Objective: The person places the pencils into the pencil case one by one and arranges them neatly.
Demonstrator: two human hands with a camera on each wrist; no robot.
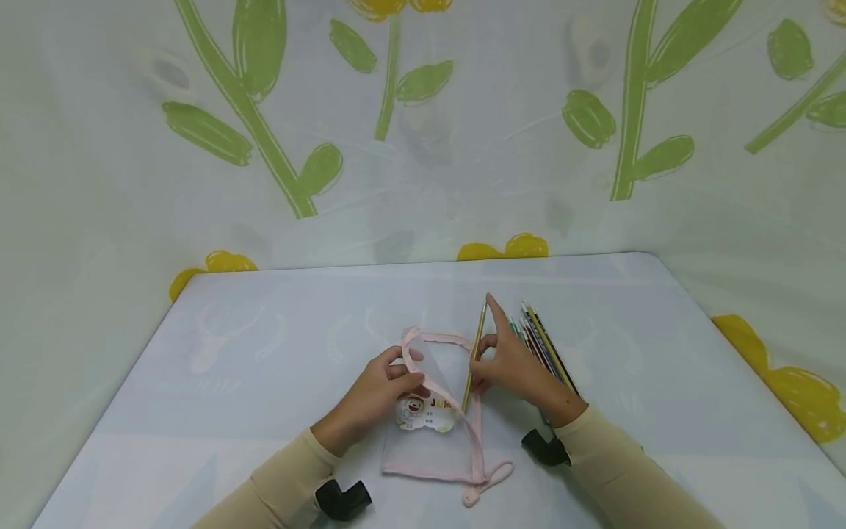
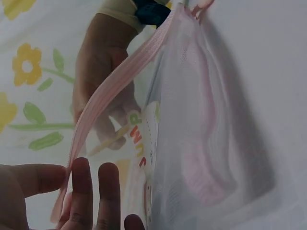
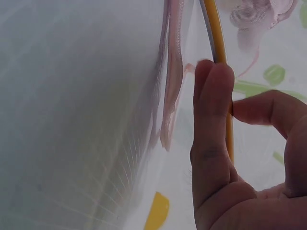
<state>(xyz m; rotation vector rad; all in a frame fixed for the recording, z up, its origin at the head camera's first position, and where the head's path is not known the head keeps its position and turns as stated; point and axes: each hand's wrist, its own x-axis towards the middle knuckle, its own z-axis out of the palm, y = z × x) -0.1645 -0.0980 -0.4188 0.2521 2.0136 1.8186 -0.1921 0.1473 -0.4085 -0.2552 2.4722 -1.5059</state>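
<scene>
The left hand (image 1: 378, 388) pinches the pink edge (image 2: 111, 79) of a mesh pouch (image 1: 432, 455), its other fingers slightly apart, seemingly to keep the mouth lifted; the right hand (image 1: 515, 366) pinches a pencil (image 1: 480, 330) between thumb and fingers, index stretched to its far tip, probably to steady and aim it; the pencil's near end meets the pouch's right side, though whether inside I cannot tell; more pencils (image 1: 546, 342) lie to the right, likely for easy reach.
</scene>
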